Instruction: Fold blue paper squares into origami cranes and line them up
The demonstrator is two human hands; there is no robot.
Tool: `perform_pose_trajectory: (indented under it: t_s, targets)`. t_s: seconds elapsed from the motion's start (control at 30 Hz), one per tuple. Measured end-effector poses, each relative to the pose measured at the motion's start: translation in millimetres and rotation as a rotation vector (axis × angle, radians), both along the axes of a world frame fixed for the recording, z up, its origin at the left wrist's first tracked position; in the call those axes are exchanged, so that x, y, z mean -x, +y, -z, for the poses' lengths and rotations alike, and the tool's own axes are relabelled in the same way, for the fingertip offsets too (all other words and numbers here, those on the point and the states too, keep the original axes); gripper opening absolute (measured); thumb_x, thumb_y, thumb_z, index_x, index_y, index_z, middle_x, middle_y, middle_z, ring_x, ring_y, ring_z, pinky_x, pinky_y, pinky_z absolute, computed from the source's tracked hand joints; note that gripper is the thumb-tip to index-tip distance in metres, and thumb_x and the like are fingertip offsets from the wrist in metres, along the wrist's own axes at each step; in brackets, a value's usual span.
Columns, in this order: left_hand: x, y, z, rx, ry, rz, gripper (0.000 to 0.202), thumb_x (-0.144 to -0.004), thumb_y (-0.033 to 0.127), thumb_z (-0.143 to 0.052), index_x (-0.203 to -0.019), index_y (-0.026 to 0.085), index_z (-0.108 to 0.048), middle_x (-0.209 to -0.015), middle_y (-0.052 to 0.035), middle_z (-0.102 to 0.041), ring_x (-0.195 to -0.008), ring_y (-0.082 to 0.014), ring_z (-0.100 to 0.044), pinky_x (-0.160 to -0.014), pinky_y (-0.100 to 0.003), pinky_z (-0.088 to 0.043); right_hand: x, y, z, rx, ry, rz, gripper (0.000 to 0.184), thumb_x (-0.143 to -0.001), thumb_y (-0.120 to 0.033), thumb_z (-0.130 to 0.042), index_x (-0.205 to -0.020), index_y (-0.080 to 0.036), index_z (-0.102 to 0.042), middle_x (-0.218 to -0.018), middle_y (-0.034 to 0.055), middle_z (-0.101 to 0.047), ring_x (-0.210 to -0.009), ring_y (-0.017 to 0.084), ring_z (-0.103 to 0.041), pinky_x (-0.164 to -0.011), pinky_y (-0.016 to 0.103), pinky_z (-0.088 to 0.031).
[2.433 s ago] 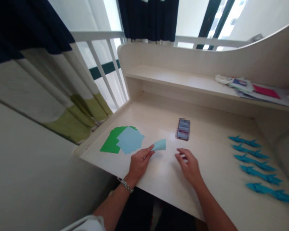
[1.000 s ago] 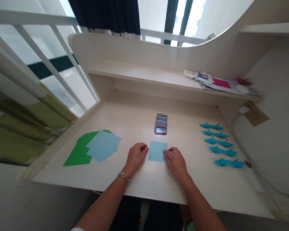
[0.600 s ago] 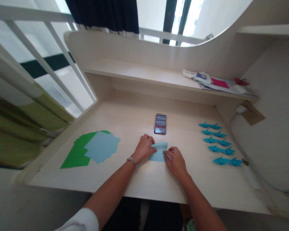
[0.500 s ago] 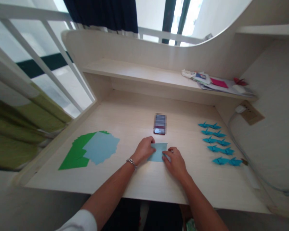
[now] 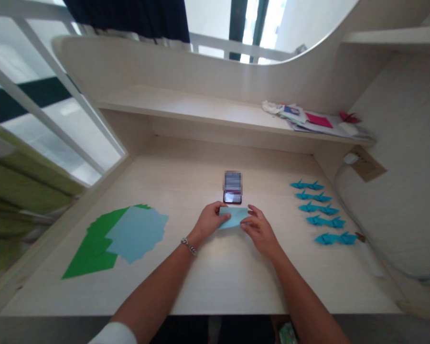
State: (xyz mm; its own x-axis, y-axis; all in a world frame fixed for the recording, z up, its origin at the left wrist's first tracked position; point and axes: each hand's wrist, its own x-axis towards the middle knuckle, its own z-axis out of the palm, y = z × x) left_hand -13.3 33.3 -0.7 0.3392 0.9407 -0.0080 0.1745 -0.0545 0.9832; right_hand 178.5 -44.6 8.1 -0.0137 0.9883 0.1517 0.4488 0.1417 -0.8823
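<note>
A small light blue sheet of paper (image 5: 235,216) is held between my two hands just in front of the phone. My left hand (image 5: 212,220) pinches its left edge, thumb on top and fingers behind. At the right edge, my right hand (image 5: 260,229) grips the paper with thumb and fingertips near the lower corner, while another finger reaches to the upper corner. The near edge of the paper looks slightly raised off the desk. Whether the paper is folded or just tilted, I cannot tell.
A phone (image 5: 232,187) lies beyond the paper. Fanned light blue sheets (image 5: 139,233) overlap green sheets (image 5: 93,248) at left. Several folded blue paper cranes (image 5: 318,209) line the right side. Papers (image 5: 311,119) lie on the back shelf (image 5: 186,107); a cable (image 5: 365,239) runs along the right wall.
Both hands have lifted the paper slightly and tilted or folded it, so it looks shorter front to back. My right fingers have shifted up along its right edge. The camera view has shifted.
</note>
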Motion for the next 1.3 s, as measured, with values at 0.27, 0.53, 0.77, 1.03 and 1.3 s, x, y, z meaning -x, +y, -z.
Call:
perform_pose_trajectory:
  t_s: [0.27, 0.53, 0.77, 1.03, 1.3]
  targets:
    - [0, -2, -0.8, 0.206, -0.184, 0.038, 0.025, -0.068, 0.027, -0.067, -0.089, 0.013, -0.066, -0.075, -0.0044, -0.065, -0.067, -0.0162, -0.061, -0.058, -0.027, -0.051, 7, 41, 16.7, 0.087, 0.233, 0.15, 0.023, -0.071, -0.035, -0.066, -0.083, -0.016, -0.07, -0.087, 0.0077, -0.069, -0.077, 0.019, -0.063, -0.071, 0.032, -0.051]
    - [0, -10, -6.7, 0.326, -0.298, -0.037, 0.049, -0.074, 0.051, -0.062, -0.103, 0.011, -0.063, -0.088, -0.0081, -0.066, -0.08, -0.0181, -0.063, -0.068, -0.032, -0.056, 5, 36, 13.4, 0.061, 0.084, 0.215, 0.027, -0.073, -0.034, -0.063, -0.095, -0.019, -0.071, -0.078, 0.0036, -0.069, -0.066, 0.017, -0.059, -0.062, 0.028, -0.047]
    - [2, -9, -1.8, 0.207, -0.162, -0.079, 0.037, -0.068, 0.033, -0.073, -0.099, 0.014, -0.066, -0.081, -0.0056, -0.07, -0.072, -0.0159, -0.064, -0.064, -0.026, -0.05, 4, 32, 4.8, 0.026, 0.047, 0.135, 0.021, -0.077, -0.03, -0.061, -0.092, -0.022, -0.073, -0.09, 0.0054, -0.072, -0.079, 0.019, -0.063, -0.073, 0.031, -0.049]
    - [2, -10, 0.3, 0.167, -0.137, -0.081, 0.036, -0.07, 0.034, -0.071, -0.1, 0.015, -0.067, -0.071, -0.0026, -0.066, -0.061, -0.0116, -0.059, -0.054, -0.021, -0.044, 2, 31, 5.6, 0.057, 0.061, 0.147, 0.022, -0.076, -0.031, -0.061, -0.092, -0.021, -0.073, -0.088, 0.0054, -0.072, -0.074, 0.019, -0.063, -0.07, 0.031, -0.05]
    - [1, -10, 0.2, 0.196, -0.171, -0.095, 0.032, -0.068, 0.032, -0.073, -0.094, 0.014, -0.069, -0.07, -0.0025, -0.066, -0.061, -0.0121, -0.058, -0.055, -0.022, -0.044, 2, 32, 7.2, 0.092, 0.1, 0.159, 0.023, -0.074, -0.032, -0.063, -0.091, -0.02, -0.074, -0.085, 0.0059, -0.072, -0.072, 0.019, -0.063, -0.067, 0.03, -0.049]
